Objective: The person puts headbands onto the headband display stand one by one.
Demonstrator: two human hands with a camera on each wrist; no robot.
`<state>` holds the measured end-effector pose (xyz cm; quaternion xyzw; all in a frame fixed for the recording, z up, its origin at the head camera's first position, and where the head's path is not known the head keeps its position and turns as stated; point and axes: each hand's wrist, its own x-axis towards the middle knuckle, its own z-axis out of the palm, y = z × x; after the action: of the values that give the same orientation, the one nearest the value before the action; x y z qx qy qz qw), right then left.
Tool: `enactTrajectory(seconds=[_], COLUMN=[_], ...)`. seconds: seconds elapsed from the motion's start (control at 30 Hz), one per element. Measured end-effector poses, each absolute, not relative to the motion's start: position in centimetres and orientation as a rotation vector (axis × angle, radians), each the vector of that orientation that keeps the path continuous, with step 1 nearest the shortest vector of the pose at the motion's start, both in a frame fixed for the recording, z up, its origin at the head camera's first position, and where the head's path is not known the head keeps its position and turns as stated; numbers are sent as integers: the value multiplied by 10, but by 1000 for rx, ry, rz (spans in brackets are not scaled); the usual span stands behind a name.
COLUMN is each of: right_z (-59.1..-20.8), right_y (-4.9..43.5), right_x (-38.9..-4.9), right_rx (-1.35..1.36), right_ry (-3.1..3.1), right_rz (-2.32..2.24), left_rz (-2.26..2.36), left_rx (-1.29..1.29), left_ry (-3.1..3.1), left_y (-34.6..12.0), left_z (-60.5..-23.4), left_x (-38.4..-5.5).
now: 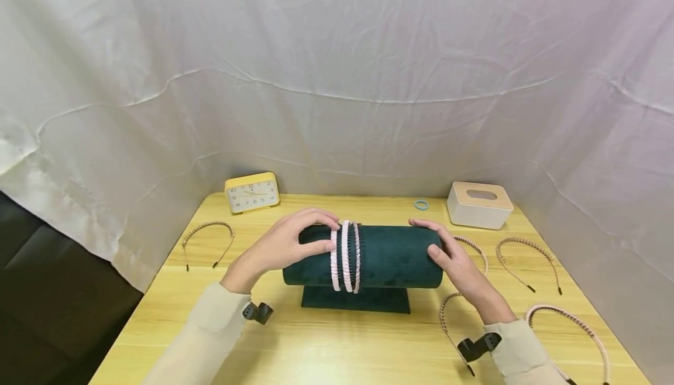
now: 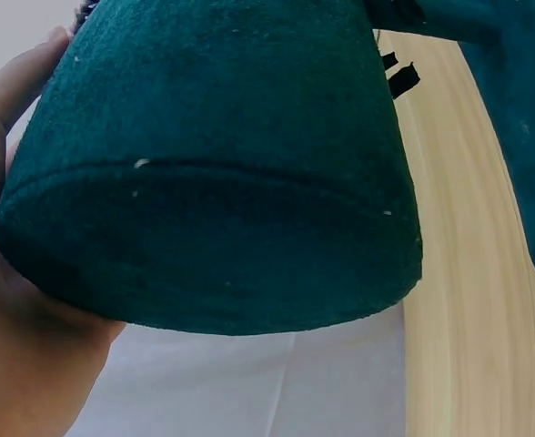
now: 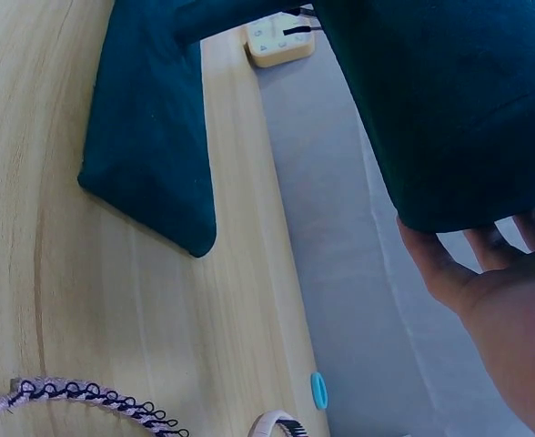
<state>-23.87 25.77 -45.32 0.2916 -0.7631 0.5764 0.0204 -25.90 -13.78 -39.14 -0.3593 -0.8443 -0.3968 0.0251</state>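
A dark green velvet roll stand [image 1: 397, 256] stands mid-table, its cylinder lying sideways on a low base. Three pinkish headbands loop over the cylinder, left of its middle. My left hand [image 1: 289, 241] reaches over the cylinder's left end and holds the leftmost headband [image 1: 334, 268], thumb in front and fingers on top. Beside it are a second pale headband [image 1: 345, 256] and a thinner braided headband [image 1: 357, 262]. My right hand [image 1: 458, 262] rests on the cylinder's right end, thumb in front, fingers behind. In the right wrist view, its fingertips touch the cylinder's [image 3: 459, 137] rim.
A yellow clock [image 1: 253, 193] stands at the back left, with a headband [image 1: 207, 224] in front. At the back right are a blue ring [image 1: 421, 205] and a tissue box [image 1: 479, 212]. Several more headbands lie on the right, including a braided one [image 1: 526, 241] and a thicker pink one [image 1: 576, 318].
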Motion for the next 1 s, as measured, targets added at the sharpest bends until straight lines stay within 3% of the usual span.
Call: enactTrajectory(seconds=[0.4, 1.0], right_z=[-453, -453], right_y=[258, 259], right_x=[-239, -239], right_rx=[897, 899], right_ry=[-2377, -2381], right_rz=[1789, 1790], left_rz=[-1357, -1337], left_rx=[-1065, -690], left_ry=[-2562, -2619], left_y=[-152, -240], left_z=[-395, -409], left_x=[-264, -286])
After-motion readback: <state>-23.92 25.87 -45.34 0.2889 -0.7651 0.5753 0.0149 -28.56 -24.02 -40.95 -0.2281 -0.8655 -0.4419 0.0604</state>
